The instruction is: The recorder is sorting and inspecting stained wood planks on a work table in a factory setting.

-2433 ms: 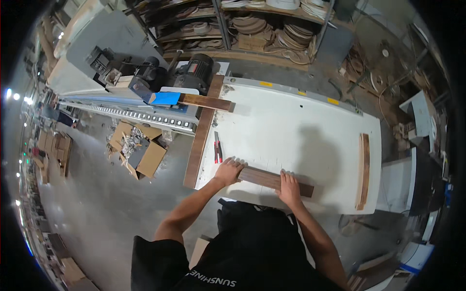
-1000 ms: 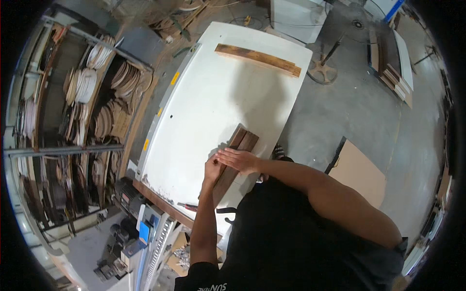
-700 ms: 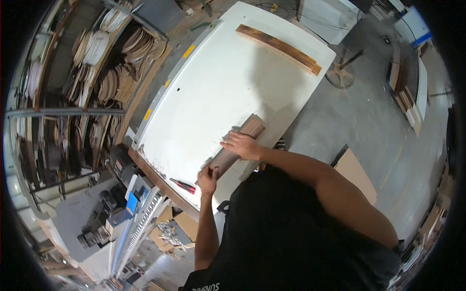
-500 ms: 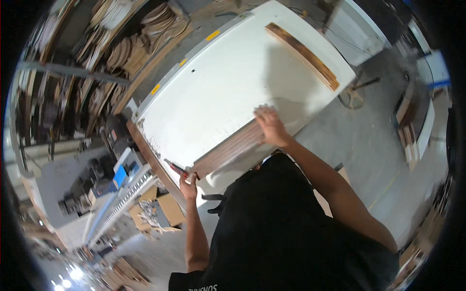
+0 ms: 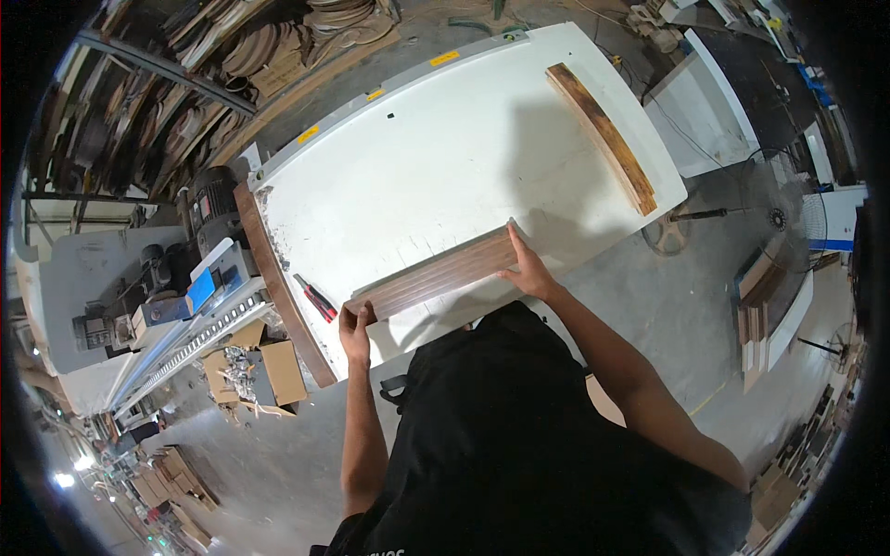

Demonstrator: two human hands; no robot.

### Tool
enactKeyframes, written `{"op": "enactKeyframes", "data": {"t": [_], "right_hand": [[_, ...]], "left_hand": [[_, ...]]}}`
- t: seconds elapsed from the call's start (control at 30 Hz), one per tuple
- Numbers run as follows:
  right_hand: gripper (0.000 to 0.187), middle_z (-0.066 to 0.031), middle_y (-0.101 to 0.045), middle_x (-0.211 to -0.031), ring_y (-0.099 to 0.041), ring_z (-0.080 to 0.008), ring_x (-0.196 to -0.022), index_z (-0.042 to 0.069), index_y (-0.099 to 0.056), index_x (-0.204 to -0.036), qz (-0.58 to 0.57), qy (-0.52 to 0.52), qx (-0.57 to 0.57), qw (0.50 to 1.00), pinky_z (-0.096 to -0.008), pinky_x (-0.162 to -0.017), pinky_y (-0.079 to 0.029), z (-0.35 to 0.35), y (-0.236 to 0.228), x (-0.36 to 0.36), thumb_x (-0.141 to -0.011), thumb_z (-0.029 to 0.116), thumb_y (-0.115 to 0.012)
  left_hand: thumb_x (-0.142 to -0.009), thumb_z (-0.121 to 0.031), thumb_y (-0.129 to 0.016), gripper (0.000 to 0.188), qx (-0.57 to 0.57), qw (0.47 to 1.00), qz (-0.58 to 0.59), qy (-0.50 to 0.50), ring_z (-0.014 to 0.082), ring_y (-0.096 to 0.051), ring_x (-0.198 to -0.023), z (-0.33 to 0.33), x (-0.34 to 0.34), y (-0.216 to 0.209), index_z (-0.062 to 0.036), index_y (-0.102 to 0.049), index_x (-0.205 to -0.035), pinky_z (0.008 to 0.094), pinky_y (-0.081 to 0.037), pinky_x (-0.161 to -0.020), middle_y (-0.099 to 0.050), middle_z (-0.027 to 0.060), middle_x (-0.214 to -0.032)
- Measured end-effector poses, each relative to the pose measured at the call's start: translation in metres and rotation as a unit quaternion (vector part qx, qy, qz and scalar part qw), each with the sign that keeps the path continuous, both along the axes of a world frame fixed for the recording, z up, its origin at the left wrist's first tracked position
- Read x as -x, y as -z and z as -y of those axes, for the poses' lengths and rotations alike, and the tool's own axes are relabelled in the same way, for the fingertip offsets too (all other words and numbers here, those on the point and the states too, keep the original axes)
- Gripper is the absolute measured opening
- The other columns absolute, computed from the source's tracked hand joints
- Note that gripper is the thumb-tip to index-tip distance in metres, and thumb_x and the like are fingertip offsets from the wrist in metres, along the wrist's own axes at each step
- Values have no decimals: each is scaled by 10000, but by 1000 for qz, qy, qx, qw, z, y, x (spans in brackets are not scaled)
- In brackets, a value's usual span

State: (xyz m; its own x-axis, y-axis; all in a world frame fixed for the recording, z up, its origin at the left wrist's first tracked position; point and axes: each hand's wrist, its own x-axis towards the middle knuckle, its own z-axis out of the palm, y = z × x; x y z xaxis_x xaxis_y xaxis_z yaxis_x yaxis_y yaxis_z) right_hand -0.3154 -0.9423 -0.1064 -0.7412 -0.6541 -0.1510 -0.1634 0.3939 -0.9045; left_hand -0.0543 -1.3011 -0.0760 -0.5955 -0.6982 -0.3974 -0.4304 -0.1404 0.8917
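A stack of brown wooden strips (image 5: pixel 440 276) lies near the front edge of the white table (image 5: pixel 399 176), close to my body. My left hand (image 5: pixel 355 332) is closed around its left end, thumb on the near side. At the opposite end my right hand (image 5: pixel 527 267) grips the strips, with fingers over the end and thumb on the near face. Just left of my left hand a red and black cutter-like hand tool (image 5: pixel 317 299) rests on the table, touched by neither hand.
A curved wooden piece (image 5: pixel 607 139) lies along the table's far right. A long brown board (image 5: pixel 283 287) borders its left side. Beyond stand a machine with a motor (image 5: pixel 215 199) and an open cardboard box (image 5: pixel 283 371). Shelves of wooden offcuts (image 5: pixel 139 120) fill the back left.
My left hand has come away from the red tool, which now lies on the table, and holds the strips' left end. My right hand has shifted from atop the strips to their right end.
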Motion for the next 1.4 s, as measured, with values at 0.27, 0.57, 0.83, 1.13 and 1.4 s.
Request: {"op": "enactKeyframes", "data": {"t": [0.27, 0.57, 0.83, 1.13, 1.4], "right_hand": [[1306, -204, -284, -1696, -205, -395, -1600, 53, -216, -1671, -270, -106, -190, 938, -546, -1312, -170, 38, -56, 6, -654, 401, -958], [1095, -117, -557, -1387, -472, -296, -1377, 40, -493, -1483, -306, -158, -212, 915, -494, -1266, -256, 53, -33, 4, -607, 505, -958], [1048, -104, -585, -1341, -504, -289, -1335, 34, -539, -1424, -330, -141, -203, 911, -474, -1211, -313, 51, -29, 5, -592, 533, -937], [981, -118, -599, -1345, -528, -287, -1303, 29, -575, -1357, -359, -128, -198, 903, -458, -1211, -330, 46, -22, 4, -588, 516, -941], [962, -129, -615, -1330, -537, -296, -1291, 22, -604, -1324, -361, -128, -174, 907, -468, -1212, -346, 47, -25, 4, -554, 478, -958]], "left_hand": [[-964, -301, -764, 481, 336, 916, 125, 181, 315, -695, -1171, -1, 66, -14, 49, -688, -1285, 427, -541, -985, -709, 247, -1270], [-924, -380, -791, 309, 142, 908, 156, 363, 284, -761, -852, -110, 214, 10, -159, -826, -1136, 382, -574, -774, -796, 149, -933], [-928, -332, -789, 243, 121, 900, 146, 392, 198, -671, -663, -83, 208, 32, -181, -845, -1111, 363, -536, -687, -770, 105, -791], [-865, -320, -776, 329, 105, 913, 207, 337, 161, -705, -702, -117, 220, -3, -122, -838, -1119, 335, -562, -713, -786, 106, -808], [-874, -314, -759, 358, 85, 913, 193, 349, 143, -726, -801, -94, 212, 17, -71, -828, -1126, 309, -571, -773, -810, 103, -906]]}}
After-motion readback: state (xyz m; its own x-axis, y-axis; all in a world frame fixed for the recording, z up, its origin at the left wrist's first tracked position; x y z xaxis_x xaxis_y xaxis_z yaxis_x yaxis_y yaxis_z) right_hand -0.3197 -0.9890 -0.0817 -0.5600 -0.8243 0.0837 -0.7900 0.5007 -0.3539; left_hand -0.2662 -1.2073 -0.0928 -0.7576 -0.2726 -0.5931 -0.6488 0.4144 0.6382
